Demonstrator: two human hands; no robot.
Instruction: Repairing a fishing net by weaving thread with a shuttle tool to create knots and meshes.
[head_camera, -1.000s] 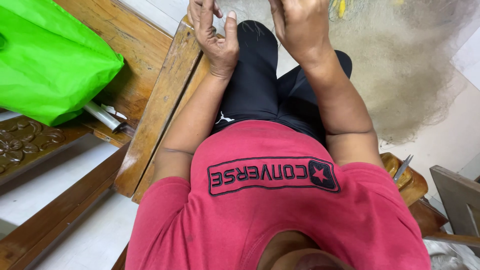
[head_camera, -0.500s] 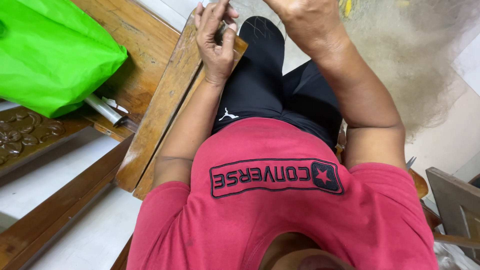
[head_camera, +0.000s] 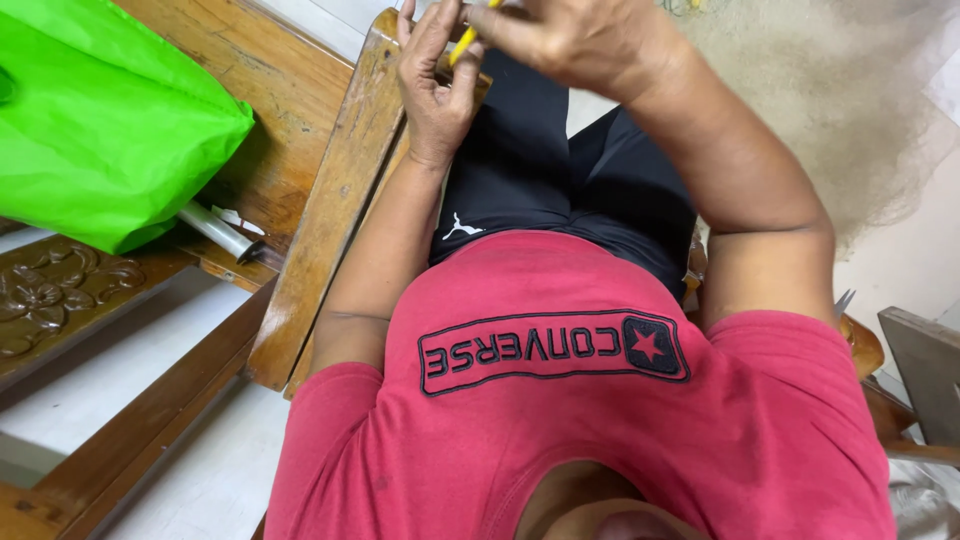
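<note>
A thin yellow stick (head_camera: 463, 42), perhaps a pencil, slants at the far edge of the scene above the black-clad lap. Only a short piece shows. Fingers hide both its ends.

- T-shirt (head_camera: 600, 440): red, with a black boxed print and a star across the chest.
- Shorts (head_camera: 540, 170): black, small white emblem.
- Bag (head_camera: 100, 120): bright green, plain.
- Slim stick (head_camera: 465, 40) at the hands: yellow.
- Wooden armrest (head_camera: 330, 200): warm brown, grained.
- Carved panel (head_camera: 50, 290): dark brown, floral relief.
</note>
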